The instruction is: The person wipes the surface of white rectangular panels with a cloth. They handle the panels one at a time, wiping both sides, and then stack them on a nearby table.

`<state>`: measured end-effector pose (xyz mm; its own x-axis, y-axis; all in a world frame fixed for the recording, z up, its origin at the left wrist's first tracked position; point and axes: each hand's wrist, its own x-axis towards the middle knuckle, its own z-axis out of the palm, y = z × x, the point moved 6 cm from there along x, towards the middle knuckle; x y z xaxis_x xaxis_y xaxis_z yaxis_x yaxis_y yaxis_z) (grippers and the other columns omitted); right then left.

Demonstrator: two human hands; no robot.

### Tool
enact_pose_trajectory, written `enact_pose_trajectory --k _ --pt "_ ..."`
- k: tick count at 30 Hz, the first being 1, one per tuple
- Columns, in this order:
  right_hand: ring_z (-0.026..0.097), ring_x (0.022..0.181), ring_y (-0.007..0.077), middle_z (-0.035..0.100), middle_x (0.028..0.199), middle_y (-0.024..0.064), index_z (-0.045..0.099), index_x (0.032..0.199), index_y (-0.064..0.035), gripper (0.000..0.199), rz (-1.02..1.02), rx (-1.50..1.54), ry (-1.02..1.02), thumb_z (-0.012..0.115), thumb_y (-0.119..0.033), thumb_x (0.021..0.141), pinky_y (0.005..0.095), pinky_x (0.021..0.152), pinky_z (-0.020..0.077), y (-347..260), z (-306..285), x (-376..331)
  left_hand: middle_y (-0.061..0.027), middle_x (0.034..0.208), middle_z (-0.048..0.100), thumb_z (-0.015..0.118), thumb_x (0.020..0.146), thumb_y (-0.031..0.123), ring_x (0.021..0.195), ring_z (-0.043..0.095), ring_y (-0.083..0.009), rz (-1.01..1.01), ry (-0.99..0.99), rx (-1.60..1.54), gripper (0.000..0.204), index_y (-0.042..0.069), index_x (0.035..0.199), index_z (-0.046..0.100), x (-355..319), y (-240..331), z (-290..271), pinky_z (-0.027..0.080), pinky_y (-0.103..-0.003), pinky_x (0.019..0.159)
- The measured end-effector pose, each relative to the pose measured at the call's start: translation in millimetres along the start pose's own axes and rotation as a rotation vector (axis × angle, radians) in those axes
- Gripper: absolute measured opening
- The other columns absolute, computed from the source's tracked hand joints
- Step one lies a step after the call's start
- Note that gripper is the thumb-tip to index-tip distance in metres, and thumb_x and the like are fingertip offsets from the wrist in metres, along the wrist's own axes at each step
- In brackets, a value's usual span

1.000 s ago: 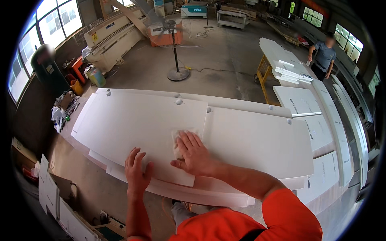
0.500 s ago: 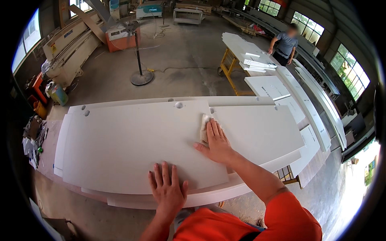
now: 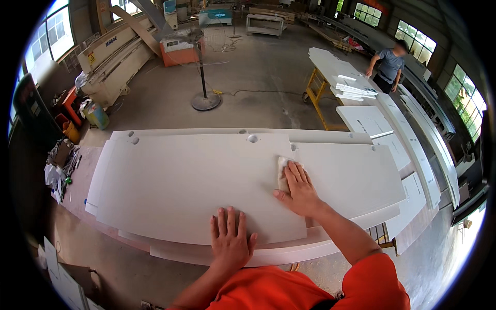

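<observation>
A long white panel (image 3: 175, 181) lies flat on top of a stack of similar boards, with round holes along its far edge. My left hand (image 3: 231, 240) rests palm down near the panel's front edge, fingers stretched out and holding nothing. Under the fingers of my right hand (image 3: 299, 190) is a folded off-white cloth (image 3: 282, 173), pressed flat against the panel close to its right end. A second white panel (image 3: 351, 168) sits lower, to the right of that end.
White boards (image 3: 364, 121) cover a bench at right, where a person (image 3: 390, 64) stands. A pedestal fan (image 3: 202, 77) stands beyond the stack. Small tools (image 3: 67, 168) lie at the left end of my table; a large machine (image 3: 116, 62) is behind.
The whole view has shifted, so the scene sits further right in the picture. My right hand and the cloth have slid slightly nearer to me along the panel. My left hand stays in place.
</observation>
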<state>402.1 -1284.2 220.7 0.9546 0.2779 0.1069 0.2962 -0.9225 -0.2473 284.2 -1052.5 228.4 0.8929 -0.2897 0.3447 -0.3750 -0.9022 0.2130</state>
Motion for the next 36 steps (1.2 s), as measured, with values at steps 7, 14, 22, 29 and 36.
enact_pose_trajectory --k 7,14,22,29,36 --pt "0.013 0.161 0.0322 0.021 0.172 0.0169 0.024 0.164 -0.0011 0.085 0.003 -0.085 -0.079 0.041 -0.060 0.106 0.0432 0.131 0.0099 -12.9 5.8 148.7 -0.0227 0.151 0.053 0.067 0.096 0.049 0.143 0.046 -0.0439 0.167 -0.027 -0.216 0.062 0.002 0.135 0.062 -11.8 -30.3 -14.5 0.034 -0.057 0.119" --pt "0.010 0.162 0.0303 0.017 0.173 0.0185 0.018 0.165 0.0016 0.096 -0.254 -0.109 -0.118 0.034 -0.070 0.104 0.0401 0.131 0.0086 -188.9 64.3 231.0 -0.0263 0.152 0.048 0.069 0.096 0.037 0.144 0.043 -0.0474 -0.349 0.332 0.000 0.055 0.000 0.135 0.057 -93.9 -249.6 -100.1 0.033 -0.061 0.117" --pt "0.011 0.161 0.0312 0.019 0.172 0.0204 0.019 0.164 0.0037 0.100 -0.433 -0.071 -0.144 0.036 -0.073 0.102 0.0404 0.131 0.0092 -442.3 130.5 336.8 -0.0256 0.152 0.050 0.060 0.099 0.051 0.144 0.043 -0.0475 -0.338 0.395 0.014 0.061 0.003 0.137 0.059 -152.2 -377.8 -116.7 0.025 -0.061 0.122" --pt "0.012 0.161 0.0351 0.020 0.170 0.0243 0.021 0.163 0.0051 0.103 -0.692 -0.033 -0.226 0.037 -0.075 0.100 0.0431 0.131 0.0107 -562.9 162.1 312.0 -0.0204 0.148 0.055 0.062 0.099 0.052 0.141 0.047 -0.0410 -0.278 0.382 -0.021 0.055 0.011 0.135 0.062 -164.3 -397.6 -103.6 0.025 -0.056 0.121" --pt "0.022 0.158 0.0384 0.027 0.167 0.0265 0.024 0.160 0.0074 0.099 -0.655 -0.076 -0.089 0.040 -0.071 0.101 0.0450 0.130 0.0151 -545.6 160.0 336.9 -0.0159 0.143 0.061 0.066 0.097 0.051 0.139 0.050 -0.0365 -0.254 0.459 -0.051 0.048 0.011 0.126 0.067 -164.9 -399.3 -110.3 0.027 -0.052 0.121"
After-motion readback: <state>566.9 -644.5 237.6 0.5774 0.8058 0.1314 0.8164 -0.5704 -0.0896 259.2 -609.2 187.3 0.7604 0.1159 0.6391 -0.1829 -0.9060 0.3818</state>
